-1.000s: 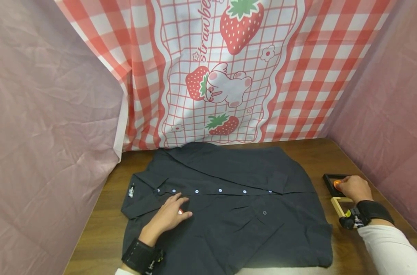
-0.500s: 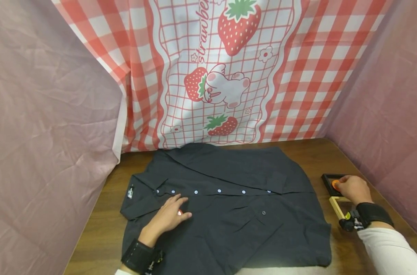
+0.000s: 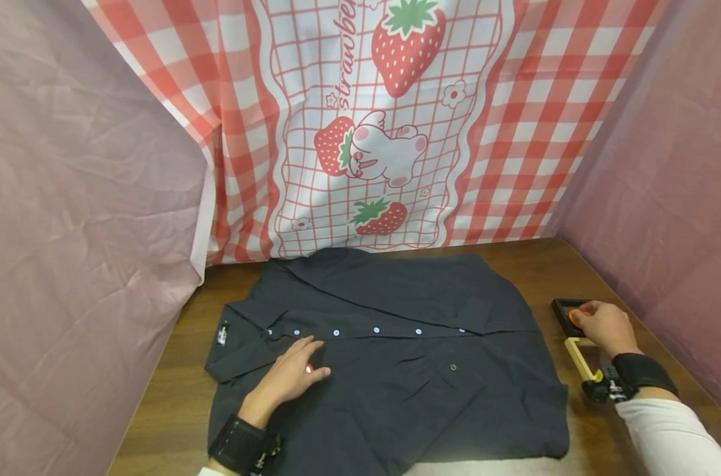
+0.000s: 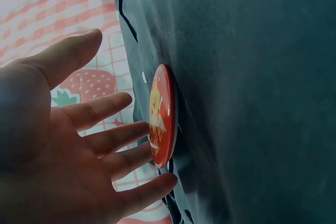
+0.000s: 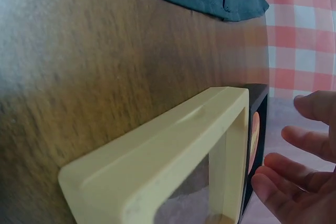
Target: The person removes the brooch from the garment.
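Note:
My left hand lies over the front of a dark button-up shirt spread on the table. In the left wrist view its fingers are spread, with fingertips right at a round red badge that bears a yellow picture and lies on the shirt. At the table's right side, my right hand is over a black square frame. An orange disc shows inside that frame, right at the fingertips. Loosely bent and apart, the right fingers show beside the frame in the right wrist view.
A cream frame with a clear film in its middle stands against the black one, nearest the right wrist. The wooden table ends at pink side curtains and a strawberry-print cloth behind.
The whole head view has drifted slightly to the left. Both hands keep nearly the same places over the shirt and the black frame.

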A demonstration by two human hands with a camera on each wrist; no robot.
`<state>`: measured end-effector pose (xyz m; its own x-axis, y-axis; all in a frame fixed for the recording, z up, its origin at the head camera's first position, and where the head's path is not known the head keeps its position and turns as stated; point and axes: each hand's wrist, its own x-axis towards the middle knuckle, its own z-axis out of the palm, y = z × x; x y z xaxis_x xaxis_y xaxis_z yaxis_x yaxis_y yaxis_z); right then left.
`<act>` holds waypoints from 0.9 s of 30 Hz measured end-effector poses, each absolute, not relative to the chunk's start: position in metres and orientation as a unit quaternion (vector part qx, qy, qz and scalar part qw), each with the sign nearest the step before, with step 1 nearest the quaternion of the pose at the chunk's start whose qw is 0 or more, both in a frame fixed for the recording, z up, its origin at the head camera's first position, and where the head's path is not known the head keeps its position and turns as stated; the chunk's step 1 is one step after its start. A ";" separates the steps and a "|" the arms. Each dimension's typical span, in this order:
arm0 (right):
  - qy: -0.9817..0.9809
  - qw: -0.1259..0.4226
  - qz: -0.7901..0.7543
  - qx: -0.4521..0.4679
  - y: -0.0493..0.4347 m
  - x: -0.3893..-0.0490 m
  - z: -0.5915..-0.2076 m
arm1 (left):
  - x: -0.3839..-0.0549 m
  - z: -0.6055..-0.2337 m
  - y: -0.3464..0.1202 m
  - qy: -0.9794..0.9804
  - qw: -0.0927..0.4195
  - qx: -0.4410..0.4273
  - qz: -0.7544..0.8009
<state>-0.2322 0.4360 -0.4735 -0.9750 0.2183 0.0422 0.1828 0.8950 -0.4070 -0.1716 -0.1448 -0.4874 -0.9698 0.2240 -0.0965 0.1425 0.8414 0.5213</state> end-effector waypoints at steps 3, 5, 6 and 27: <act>-0.971 0.046 0.210 -0.106 0.433 -0.231 -0.474 | -0.172 -0.488 -0.145 0.957 0.074 0.096 0.264; -0.970 0.045 0.215 -0.105 0.432 -0.230 -0.474 | -0.172 -0.488 -0.145 0.957 0.074 0.095 0.264; -0.969 0.046 0.218 -0.103 0.431 -0.229 -0.474 | -0.172 -0.488 -0.145 0.957 0.075 0.094 0.264; -0.953 0.115 0.275 -0.055 0.386 -0.231 -0.468 | -0.170 -0.487 -0.147 0.958 0.055 0.083 0.269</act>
